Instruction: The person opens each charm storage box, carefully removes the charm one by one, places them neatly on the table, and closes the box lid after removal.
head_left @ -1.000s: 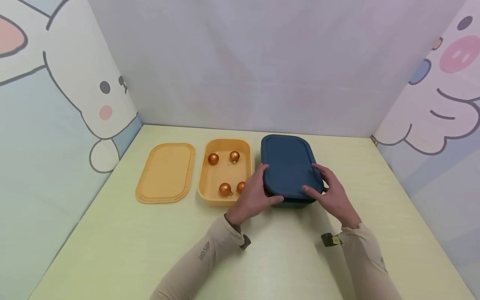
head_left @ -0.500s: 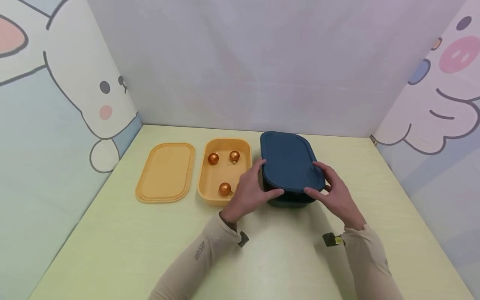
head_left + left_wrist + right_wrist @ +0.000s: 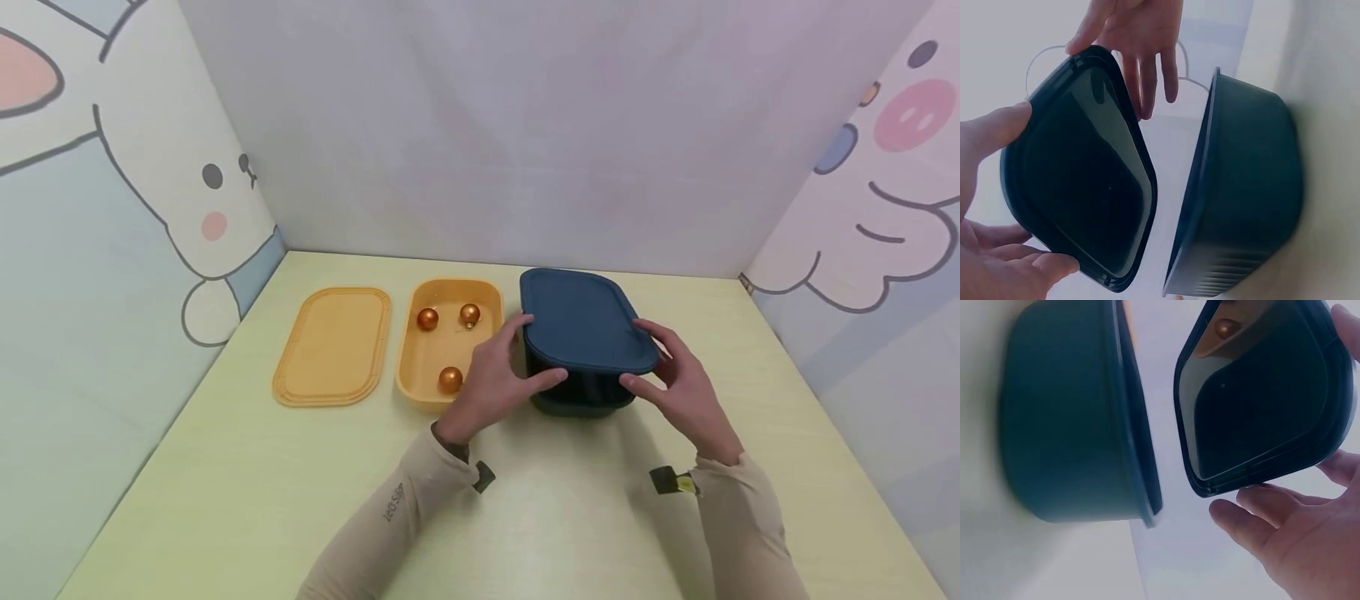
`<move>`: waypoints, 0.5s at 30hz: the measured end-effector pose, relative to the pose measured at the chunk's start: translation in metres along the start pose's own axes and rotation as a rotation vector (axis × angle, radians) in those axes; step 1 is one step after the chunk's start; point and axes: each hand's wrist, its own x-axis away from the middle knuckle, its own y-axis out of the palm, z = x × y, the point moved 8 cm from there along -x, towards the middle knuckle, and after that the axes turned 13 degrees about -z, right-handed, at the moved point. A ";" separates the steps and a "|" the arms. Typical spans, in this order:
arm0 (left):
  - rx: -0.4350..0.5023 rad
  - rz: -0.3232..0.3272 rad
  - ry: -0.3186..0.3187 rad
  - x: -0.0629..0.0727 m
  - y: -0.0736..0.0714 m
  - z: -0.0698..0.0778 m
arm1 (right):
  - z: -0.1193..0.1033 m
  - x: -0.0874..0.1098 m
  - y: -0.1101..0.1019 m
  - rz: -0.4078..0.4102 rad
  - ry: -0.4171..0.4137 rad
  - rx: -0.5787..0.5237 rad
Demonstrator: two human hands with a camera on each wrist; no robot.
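Note:
A dark blue lid (image 3: 585, 321) is raised off its matching box (image 3: 581, 398), tilted, between my two hands. My left hand (image 3: 491, 379) pinches its left edge, thumb at the near corner and fingers along the side. On the opposite side my right hand (image 3: 686, 396) grips the right edge the same way. In the left wrist view a gap shows between the lid (image 3: 1085, 169) and the open box (image 3: 1247, 181). The right wrist view looks onto the lid's shiny underside (image 3: 1260, 406), with the box wall (image 3: 1063, 412) at left. The box's inside is hidden.
Left of the box stands an orange container (image 3: 431, 358) holding copper-coloured baubles (image 3: 427, 318); my left hand covers its near right corner. An orange lid (image 3: 333, 346) lies flat farther left. A grey wall (image 3: 480, 167) closes off the table's back edge.
The blue lid has come up off the box, its near edge rising most, and has shifted slightly right. Both hands moved with it. A bauble beside my left hand is now hidden.

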 end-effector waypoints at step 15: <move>0.045 0.089 0.327 0.010 -0.022 0.036 | -0.046 0.017 -0.023 0.140 -0.435 -0.482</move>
